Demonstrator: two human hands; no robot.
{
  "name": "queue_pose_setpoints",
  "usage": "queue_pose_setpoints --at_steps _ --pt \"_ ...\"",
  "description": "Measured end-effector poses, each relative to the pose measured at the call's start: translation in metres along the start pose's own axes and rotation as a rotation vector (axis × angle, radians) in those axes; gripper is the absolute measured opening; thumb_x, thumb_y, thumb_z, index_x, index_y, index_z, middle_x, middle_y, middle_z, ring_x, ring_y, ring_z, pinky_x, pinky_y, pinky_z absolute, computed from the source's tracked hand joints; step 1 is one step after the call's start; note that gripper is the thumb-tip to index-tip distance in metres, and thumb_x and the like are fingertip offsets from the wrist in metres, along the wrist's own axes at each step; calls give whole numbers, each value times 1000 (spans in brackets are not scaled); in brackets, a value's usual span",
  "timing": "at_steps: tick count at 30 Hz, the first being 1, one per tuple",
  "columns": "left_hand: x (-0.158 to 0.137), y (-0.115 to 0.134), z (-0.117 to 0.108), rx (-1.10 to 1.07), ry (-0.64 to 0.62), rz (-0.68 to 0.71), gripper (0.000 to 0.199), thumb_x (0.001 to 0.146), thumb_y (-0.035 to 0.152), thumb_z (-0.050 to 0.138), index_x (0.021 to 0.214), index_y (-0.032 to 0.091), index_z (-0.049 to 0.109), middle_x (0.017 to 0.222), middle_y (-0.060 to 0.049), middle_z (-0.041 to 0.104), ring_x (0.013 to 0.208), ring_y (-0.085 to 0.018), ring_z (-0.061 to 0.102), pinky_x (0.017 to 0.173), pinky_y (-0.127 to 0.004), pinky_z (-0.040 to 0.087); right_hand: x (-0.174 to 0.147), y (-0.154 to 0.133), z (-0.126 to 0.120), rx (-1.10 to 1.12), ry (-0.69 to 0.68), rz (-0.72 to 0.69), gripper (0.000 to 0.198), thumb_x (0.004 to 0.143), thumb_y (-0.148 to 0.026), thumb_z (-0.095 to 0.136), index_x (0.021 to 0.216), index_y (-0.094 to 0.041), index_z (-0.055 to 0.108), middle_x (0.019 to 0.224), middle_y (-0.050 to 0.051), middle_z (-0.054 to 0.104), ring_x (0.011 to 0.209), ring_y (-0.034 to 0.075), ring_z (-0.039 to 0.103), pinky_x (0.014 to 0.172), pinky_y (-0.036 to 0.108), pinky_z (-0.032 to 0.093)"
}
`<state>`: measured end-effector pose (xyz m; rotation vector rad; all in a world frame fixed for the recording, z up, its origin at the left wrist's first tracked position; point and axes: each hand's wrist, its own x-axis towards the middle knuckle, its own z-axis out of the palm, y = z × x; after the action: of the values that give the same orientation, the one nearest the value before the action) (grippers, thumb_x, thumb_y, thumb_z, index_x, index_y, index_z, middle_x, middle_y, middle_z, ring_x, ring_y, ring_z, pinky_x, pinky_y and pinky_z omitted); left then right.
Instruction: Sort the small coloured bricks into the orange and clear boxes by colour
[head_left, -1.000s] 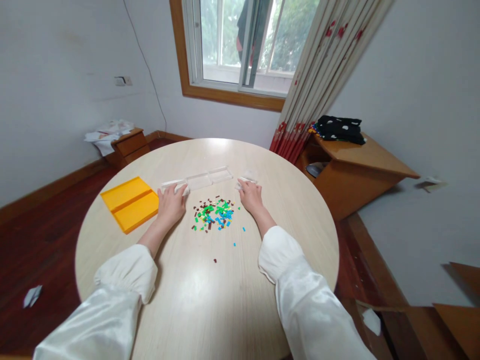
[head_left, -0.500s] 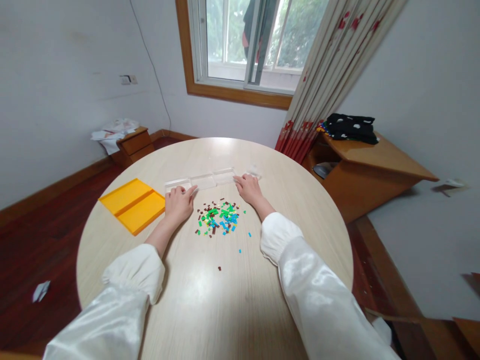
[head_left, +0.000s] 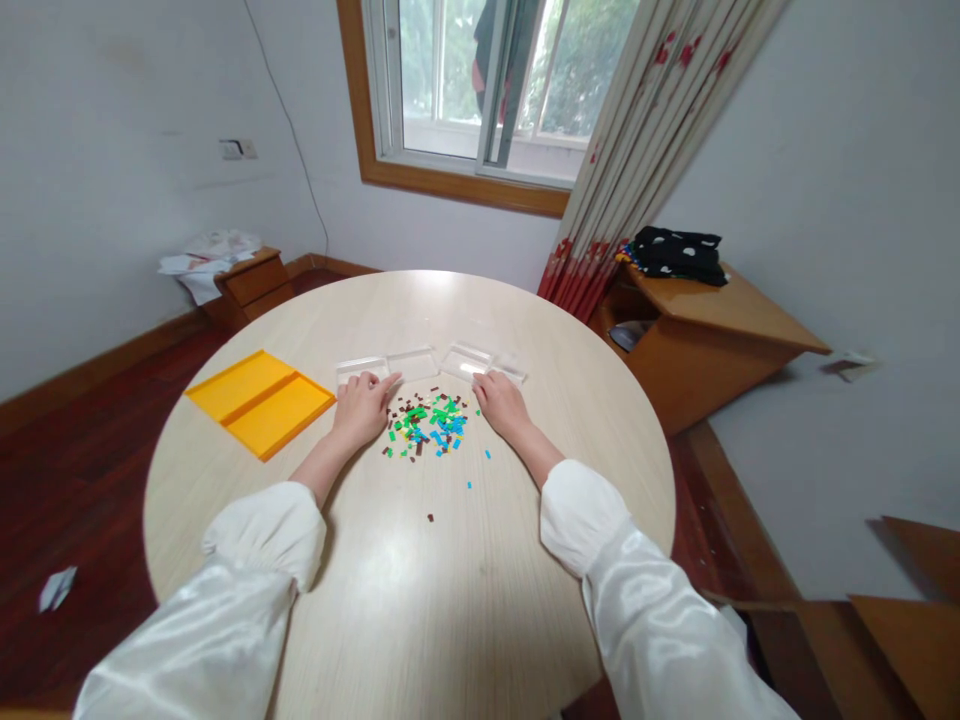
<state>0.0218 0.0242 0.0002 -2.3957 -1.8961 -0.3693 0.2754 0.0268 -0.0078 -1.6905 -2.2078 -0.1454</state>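
Several shallow clear plastic trays lie in a bent row across the round table. My left hand [head_left: 361, 410] is at the near edge of the leftmost clear tray [head_left: 352, 370], fingers curled on it and one digit reaching toward the second clear tray [head_left: 412, 366]. At the near edge of the third clear tray [head_left: 465, 360] is my right hand [head_left: 501, 402], fingers bent and closed on it. Another clear tray [head_left: 511, 372] sits partly behind that hand. Between my hands lies a loose pile of small bricks [head_left: 431, 425] in green, blue, brown and yellow.
An open yellow case [head_left: 259, 405] lies flat at the table's left. A stray brown brick [head_left: 430, 518] and a blue brick [head_left: 469, 485] lie nearer me. Beyond the table [head_left: 450, 600] stand a small drawer cabinet [head_left: 259, 285] and a tilted-looking wooden desk [head_left: 720, 330] with dark cloth.
The third tray has turned and shifted toward me with my right hand, opening a gap beside the second tray. My left hand stays at the left trays. The view has shifted slightly.
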Motion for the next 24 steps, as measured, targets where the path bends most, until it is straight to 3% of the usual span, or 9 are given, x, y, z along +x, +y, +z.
queue_pose_setpoints --at_steps 8,16,20,22,24 --pt "-15 11 -6 -10 6 -15 47 89 26 35 134 28 47 112 -15 53 98 -30 48 82 -44 37 -21 -10 -10 -9 -9 13 32 93 -19 37 116 -11 58 101 14 62 95 23 53 81 31 40" --pt "-19 5 -2 -63 63 -1 43 87 27 41 127 24 54 110 -15 54 98 -31 49 83 -46 39 -36 -8 -16 -14 -11 5 31 89 -15 40 114 -13 59 100 13 62 95 24 52 82 35 37" --pt "-21 6 -3 -138 163 -16 41 84 23 45 123 20 57 114 -16 52 102 -31 48 87 -48 40 -42 -9 -23 -13 83 41 34 89 -19 42 120 -14 57 107 15 60 100 27 51 86 40 36" --pt "-24 10 -5 -205 237 30 40 83 19 44 121 16 58 117 -16 52 107 -30 47 92 -47 40 -44 -16 -27 24 157 20 37 90 -22 42 124 -14 53 116 17 57 107 28 49 91 43 35" --pt "-30 17 -7 -290 255 142 39 83 15 40 117 14 58 117 -15 53 110 -26 47 95 -44 40 -47 -28 -29 101 157 -87 39 91 -21 37 127 -14 51 123 16 54 115 26 47 96 43 34"
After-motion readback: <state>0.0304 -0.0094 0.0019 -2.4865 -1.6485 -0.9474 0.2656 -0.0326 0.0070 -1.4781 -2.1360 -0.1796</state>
